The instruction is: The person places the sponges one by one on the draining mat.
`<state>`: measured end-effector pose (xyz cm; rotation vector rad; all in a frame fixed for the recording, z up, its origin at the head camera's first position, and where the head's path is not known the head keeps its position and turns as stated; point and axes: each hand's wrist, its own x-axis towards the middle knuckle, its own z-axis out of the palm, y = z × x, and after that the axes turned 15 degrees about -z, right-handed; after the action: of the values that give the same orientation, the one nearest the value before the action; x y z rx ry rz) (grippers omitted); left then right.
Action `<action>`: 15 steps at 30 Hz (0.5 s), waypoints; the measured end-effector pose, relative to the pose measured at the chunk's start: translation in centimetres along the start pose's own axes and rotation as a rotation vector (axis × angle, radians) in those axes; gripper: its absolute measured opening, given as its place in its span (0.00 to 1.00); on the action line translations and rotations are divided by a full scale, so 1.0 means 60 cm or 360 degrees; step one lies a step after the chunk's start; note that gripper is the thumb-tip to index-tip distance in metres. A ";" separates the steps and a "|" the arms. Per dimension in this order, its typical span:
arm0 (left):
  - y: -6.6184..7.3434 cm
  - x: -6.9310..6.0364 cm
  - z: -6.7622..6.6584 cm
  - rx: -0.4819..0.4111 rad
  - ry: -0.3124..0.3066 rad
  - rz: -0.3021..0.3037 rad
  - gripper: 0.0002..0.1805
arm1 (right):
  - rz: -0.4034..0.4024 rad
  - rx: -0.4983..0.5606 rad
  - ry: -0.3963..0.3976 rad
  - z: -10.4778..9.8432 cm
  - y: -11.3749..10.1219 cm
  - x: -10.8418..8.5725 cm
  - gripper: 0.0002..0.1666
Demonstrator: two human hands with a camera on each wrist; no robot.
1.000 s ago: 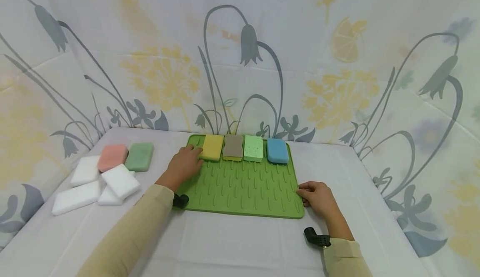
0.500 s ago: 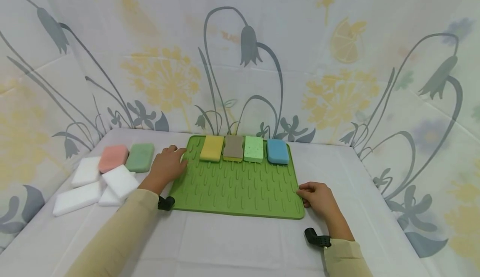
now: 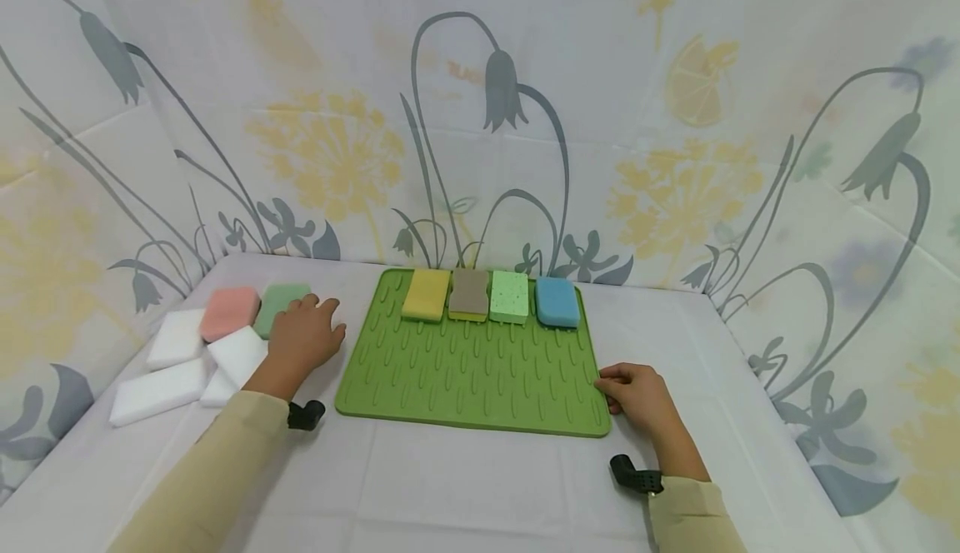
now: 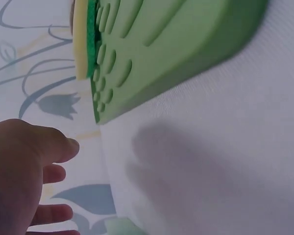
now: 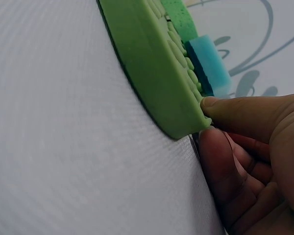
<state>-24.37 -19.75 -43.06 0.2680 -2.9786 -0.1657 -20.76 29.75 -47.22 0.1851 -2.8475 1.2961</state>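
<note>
The mat (image 3: pixel 465 378) lies flat on the table (image 3: pixel 465 486), its near right side pinched between the thumb and fingers of the right hand (image 3: pixel 637 395). Should that pinch turn into a tug or a lift, the mat could skew and its sponges slip; they seem light and look simply set down. The blue sponge (image 3: pixel 557 301), near the right edge, would probably shift first, then the mint sponge (image 3: pixel 509 296), brown sponge (image 3: pixel 469 293) and yellow sponge (image 3: pixel 426 295) beside it. Off the mat, the left hand (image 3: pixel 303 341) holds nothing, fingers loosely spread over the green block (image 3: pixel 273 299); whether they touch it, I cannot tell. A hasty grab there could nudge the pink block (image 3: pixel 229 314) just beside it. The white blocks (image 3: pixel 176 341) lie close by, some overlapping, so a low wrist or sleeve (image 3: pixel 202 470) might catch one and scatter the heap.
</note>
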 end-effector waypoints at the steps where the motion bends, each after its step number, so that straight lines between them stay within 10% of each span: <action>1: -0.003 -0.003 -0.003 0.0002 -0.0004 -0.0011 0.27 | 0.0000 0.0000 0.0000 0.000 0.000 0.000 0.19; 15: -0.039 -0.045 -0.030 0.0039 0.0008 -0.0146 0.27 | 0.0003 0.0029 -0.0003 0.000 -0.002 -0.002 0.19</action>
<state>-21.09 -21.70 -41.96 0.4076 -2.9666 -0.1388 -20.60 29.67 -47.11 0.1837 -2.8388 1.3235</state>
